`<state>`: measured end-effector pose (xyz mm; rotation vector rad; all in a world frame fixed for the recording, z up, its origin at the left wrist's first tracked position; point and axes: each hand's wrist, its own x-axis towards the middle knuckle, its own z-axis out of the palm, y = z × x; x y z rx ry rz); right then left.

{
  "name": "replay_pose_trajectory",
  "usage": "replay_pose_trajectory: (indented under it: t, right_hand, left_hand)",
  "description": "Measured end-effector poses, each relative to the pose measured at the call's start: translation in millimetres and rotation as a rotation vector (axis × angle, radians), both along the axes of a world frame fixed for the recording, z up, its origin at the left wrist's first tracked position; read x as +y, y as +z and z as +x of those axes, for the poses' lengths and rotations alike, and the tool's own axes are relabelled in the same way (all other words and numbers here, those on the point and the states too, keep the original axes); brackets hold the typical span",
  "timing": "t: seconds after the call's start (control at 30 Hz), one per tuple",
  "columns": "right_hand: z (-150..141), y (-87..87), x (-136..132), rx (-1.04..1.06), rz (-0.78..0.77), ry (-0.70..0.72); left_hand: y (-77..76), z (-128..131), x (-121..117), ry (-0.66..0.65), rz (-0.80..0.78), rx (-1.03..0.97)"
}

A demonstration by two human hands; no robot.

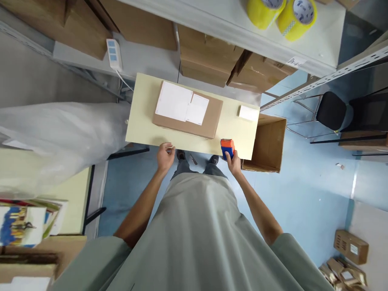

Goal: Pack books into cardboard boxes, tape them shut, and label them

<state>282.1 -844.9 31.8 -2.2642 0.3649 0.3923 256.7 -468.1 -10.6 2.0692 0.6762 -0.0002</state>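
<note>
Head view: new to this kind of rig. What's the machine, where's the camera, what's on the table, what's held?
There's no machine: a person works bare-handed. The one picture comes from a head-worn camera looking forward and down. On the pale yellow table lies a cardboard box with white sheets on top, plus a small white item. The right hand holds an orange-and-blue object. The left hand is at the table's near edge, fingers curled; whether it pinches anything is unclear.
</note>
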Motion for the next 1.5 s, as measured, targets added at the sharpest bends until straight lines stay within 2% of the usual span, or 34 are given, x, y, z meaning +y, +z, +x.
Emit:
replay_pose_trajectory:
  t: [0.1,0.23,0.33,0.47,0.67,0.87,1.13,1.23,1.5]
  right_hand:
    - [-10,-8.3,-28,0.033,-0.105,0.265]
    - [-6,-19.2,-57,0.035,-0.165,0.605]
    - [4,-23.5,-77,-0.012,-0.168,0.777]
    - [16,-23.7,-96,-0.084,-0.142,0.897]
    - [22,-16.7,-109,-0.142,-0.149,1.01]
    - [18,-10.3,-114,-0.193,-0.142,1.06]
    - [11,-5.2,-113,-0.162,-0.146,1.107]
    - [15,-2.0,-109,-0.176,-0.135,1.133]
    - [27,13.6,-93,-0.212,-0.121,1.145]
  left_hand:
    - [14.5,-24,-58,-0.192,-0.092,-0.021]
    - [35.8,-29,-128,-0.364,-0.127,-0.076]
    - [48.7,-25,-160,-0.418,-0.125,-0.126]
    - [63.0,-24,-185,-0.473,-0.108,-0.159]
    - [77.6,-35,-208,-0.457,-0.045,-0.211]
    - [74.2,-43,-220,-0.418,-0.007,-0.209]
    - [66.0,-45,-215,-0.439,-0.021,-0.182]
    - [70.1,-47,-212,-0.408,0.006,-0.2]
    - [87.0,-55,-214,-0.228,0.085,-0.243]
